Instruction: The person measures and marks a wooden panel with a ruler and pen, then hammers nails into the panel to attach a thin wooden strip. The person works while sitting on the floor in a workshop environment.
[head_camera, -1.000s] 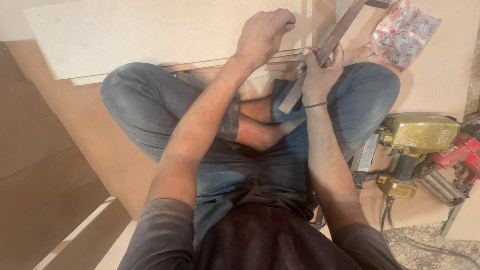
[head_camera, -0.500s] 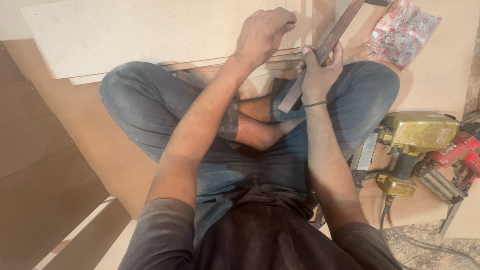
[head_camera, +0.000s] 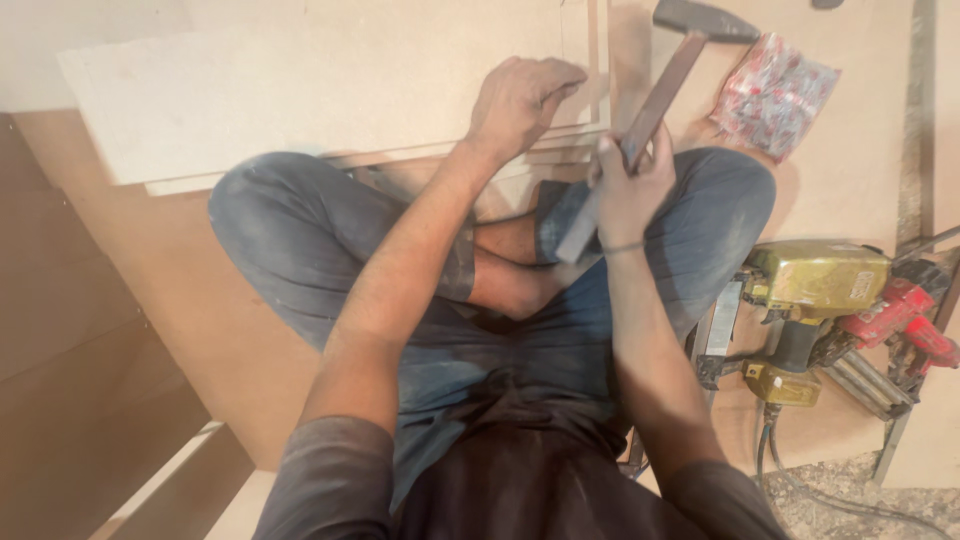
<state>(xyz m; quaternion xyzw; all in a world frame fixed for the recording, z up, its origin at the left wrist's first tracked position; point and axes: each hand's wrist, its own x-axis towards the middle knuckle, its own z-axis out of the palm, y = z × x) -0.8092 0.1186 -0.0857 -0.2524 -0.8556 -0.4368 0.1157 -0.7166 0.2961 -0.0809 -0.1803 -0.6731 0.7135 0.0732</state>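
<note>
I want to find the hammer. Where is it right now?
In the head view, the hammer is up in the right hand, its head raised over the floor beside the red-and-white packet, right of the left hand on the pale board.

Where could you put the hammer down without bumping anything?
Bare floor lies open beside the left knee, below the pale board. The right side is crowded: the yellow nail gun, red tool and red-white packet. The right hand holds the hammer; the left hand presses the board.
</note>
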